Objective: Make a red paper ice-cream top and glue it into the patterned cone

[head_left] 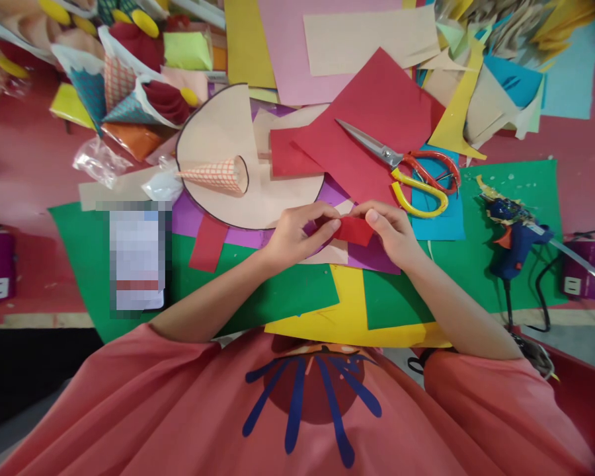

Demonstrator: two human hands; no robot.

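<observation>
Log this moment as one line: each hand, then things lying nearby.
left hand: holds red paper piece | right hand: holds its other end | nearby: scissors, checked cone, glue gun

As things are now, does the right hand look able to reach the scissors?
Probably yes: the scissors lie uncovered just beyond the right hand, their yellow handle nearest. However, this hand helps hold the small red paper, so it would likely need to release its grip first.

I hold a small folded piece of red paper (pixel 353 231) between the fingertips of my left hand (pixel 303 233) and right hand (pixel 389 230). Just beyond, red-and-yellow-handled scissors (pixel 389 156) lie open across coloured sheets (pixel 371 92). Left, a checked paper cone (pixel 215 176) rests on cream cardstock (pixel 218 125); right, there's a blue glue gun (pixel 512 251).
</observation>
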